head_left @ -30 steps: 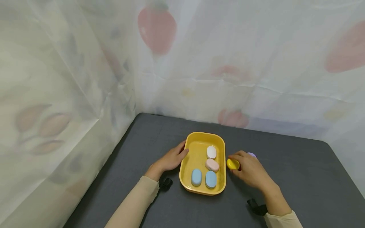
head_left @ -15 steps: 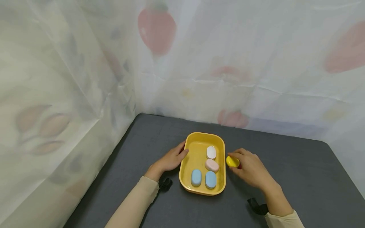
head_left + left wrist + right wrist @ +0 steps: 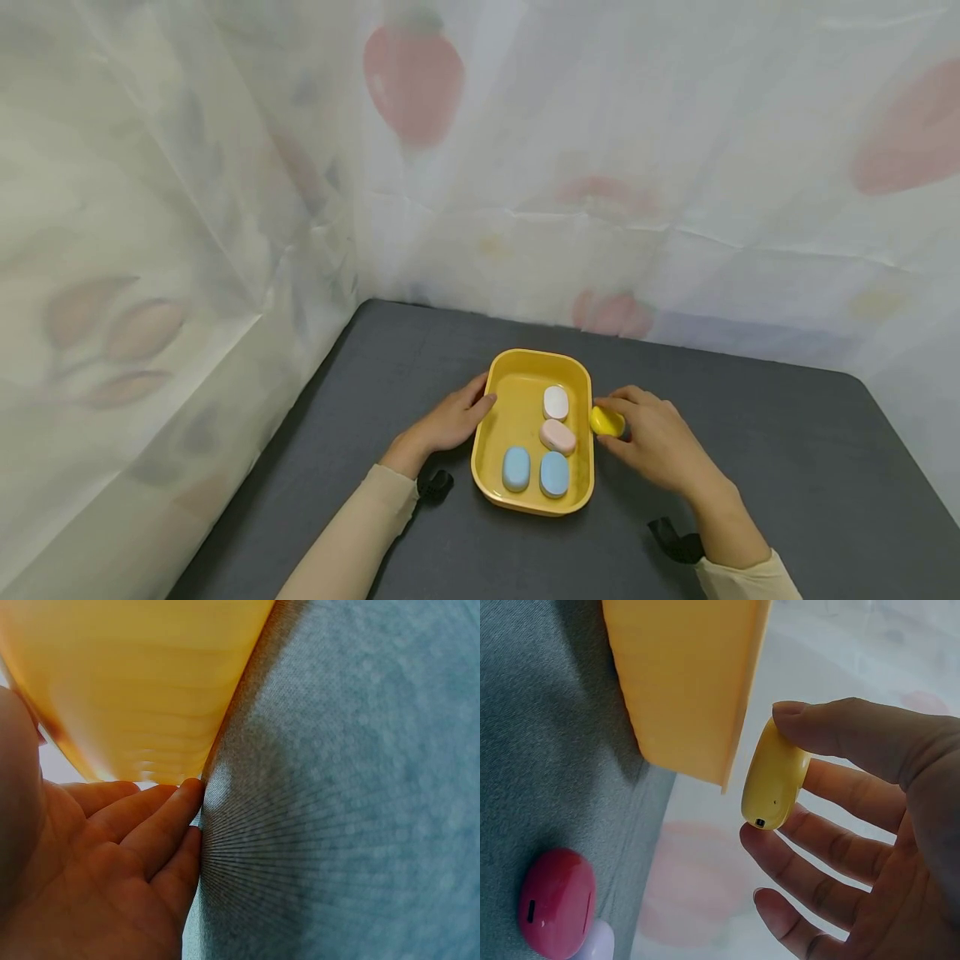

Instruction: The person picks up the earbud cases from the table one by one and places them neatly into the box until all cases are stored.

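Observation:
A yellow plastic bin (image 3: 510,396) stands on the dark table. At its left side my left hand (image 3: 447,417) holds the wall, the thumb over the rim and the fingers (image 3: 161,825) along the outside. Just off the right rim, my right hand (image 3: 660,437) pinches a yellow earbud case (image 3: 772,780) between thumb and fingers, raised above the table. The case's small charging port faces the right wrist camera. Inside the bin lie a white case (image 3: 556,403), a pale pink case (image 3: 557,436), a left blue case (image 3: 516,468) and a right blue case (image 3: 554,474).
In the right wrist view, a dark pink case (image 3: 557,904) and a partly hidden lilac case (image 3: 596,942) rest on the table. A fruit-printed curtain (image 3: 600,167) hangs along the table's back and left edges. Black straps (image 3: 675,543) sit at both wrists.
The right hand has lifted the yellow earbud case slightly and shifted it left, close to the bin's rim. My left hand and the bin have stayed put.

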`<state>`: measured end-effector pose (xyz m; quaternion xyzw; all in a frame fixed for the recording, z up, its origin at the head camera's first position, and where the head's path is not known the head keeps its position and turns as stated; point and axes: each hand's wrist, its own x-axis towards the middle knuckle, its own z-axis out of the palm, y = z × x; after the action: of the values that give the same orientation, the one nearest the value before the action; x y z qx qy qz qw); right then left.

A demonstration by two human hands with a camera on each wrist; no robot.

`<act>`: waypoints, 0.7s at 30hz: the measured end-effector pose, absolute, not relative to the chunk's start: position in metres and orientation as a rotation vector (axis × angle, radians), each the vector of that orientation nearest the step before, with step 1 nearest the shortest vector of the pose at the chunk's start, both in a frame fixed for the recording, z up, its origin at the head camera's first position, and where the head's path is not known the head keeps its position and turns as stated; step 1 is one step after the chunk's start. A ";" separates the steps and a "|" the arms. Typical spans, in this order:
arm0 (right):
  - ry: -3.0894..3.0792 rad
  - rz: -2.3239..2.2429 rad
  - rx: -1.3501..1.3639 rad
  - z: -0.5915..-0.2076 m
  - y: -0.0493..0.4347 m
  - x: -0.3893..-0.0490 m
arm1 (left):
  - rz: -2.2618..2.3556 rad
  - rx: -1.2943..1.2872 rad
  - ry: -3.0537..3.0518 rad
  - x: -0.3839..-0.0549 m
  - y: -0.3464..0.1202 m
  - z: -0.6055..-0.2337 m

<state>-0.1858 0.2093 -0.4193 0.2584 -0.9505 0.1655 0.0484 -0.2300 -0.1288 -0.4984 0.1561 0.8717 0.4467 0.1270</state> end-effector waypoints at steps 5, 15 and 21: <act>-2.896 0.508 0.802 -0.416 0.204 -0.185 | 1.294 0.468 2.543 -0.230 -0.129 -0.499; -2.859 0.520 0.846 -0.414 0.194 -0.183 | 1.301 0.454 2.541 -0.231 -0.128 -0.500; -2.846 0.535 0.876 -0.413 0.188 -0.183 | 1.291 0.454 2.550 -0.230 -0.129 -0.500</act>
<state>-0.1828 0.1878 -0.4131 0.2890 -0.9391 0.1766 0.0583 -0.2300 -0.1286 -0.4997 0.1558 0.8744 0.4426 0.1234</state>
